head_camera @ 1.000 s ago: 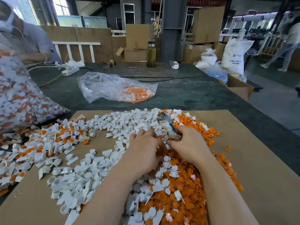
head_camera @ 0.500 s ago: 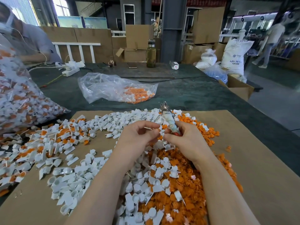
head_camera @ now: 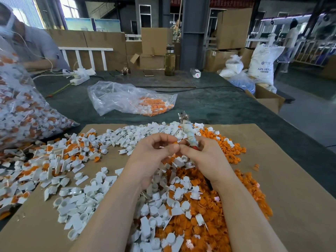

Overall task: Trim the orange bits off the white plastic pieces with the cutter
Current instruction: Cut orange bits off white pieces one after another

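Cardboard [head_camera: 272,179] is covering our near table, heaped with pieces. We are pinching one small white-and-orange piece [head_camera: 175,143] in our left hand [head_camera: 154,157], our right hand [head_camera: 203,157] gripping the cutter [head_camera: 189,132]. Light and stiff, probably slippery; best held by its white body.

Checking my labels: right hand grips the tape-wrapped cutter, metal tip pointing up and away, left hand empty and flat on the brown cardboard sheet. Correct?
Not quite. The head view shows the left hand raised above the brown cardboard sheet, fingers curled, pinching a small white and orange plastic piece. The rest holds: the right hand grips the tape-wrapped cutter, metal tip up and away.
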{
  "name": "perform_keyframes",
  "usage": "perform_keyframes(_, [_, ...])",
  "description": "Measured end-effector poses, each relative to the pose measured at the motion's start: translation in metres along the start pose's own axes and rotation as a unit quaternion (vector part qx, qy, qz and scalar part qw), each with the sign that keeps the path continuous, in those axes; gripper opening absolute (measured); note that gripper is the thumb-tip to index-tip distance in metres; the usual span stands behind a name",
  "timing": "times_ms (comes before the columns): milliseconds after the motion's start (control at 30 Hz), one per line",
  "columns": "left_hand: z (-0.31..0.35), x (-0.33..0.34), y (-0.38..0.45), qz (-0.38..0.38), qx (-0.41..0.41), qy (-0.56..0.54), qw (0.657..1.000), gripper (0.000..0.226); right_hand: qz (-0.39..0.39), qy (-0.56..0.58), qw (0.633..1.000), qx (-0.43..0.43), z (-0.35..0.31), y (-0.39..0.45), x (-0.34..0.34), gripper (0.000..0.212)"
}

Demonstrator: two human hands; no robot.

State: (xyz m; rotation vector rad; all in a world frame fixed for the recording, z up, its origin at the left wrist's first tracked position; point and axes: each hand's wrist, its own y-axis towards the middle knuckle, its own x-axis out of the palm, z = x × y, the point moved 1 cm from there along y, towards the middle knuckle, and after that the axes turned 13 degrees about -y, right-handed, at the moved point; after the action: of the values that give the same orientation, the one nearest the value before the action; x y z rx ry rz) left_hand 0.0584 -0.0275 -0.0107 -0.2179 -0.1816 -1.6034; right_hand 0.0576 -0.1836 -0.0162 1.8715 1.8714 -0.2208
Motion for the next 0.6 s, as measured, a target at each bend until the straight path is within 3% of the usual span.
perform_keyframes(133, [0.002,-0.003,0.000,-0.018,0.014,-0.008,1.000,0.016,-0.008,0.050,0.999,0.001,0.000,-0.001,0.000,0.008])
perform_keyframes(300, [0.000,-0.005,0.003,0.030,0.035,0.167,0.985,0.020,0.048,-0.019,0.998,0.023,0.002,0.002,0.002,0.013])
perform_keyframes(433, [-0.007,-0.005,0.004,-0.017,0.055,0.436,0.898,0.017,0.083,-0.091,0.992,0.028,0.006,0.004,0.003,0.019])
perform_keyframes(500, [-0.011,-0.004,0.004,-0.049,0.069,0.496,0.864,0.018,0.085,-0.105,0.990,0.029,0.008,0.005,0.002,0.020])
perform_keyframes(600, [-0.015,-0.005,0.007,-0.062,0.080,0.529,0.842,0.023,0.086,-0.109,0.990,0.026,0.012,0.007,0.003,0.016])
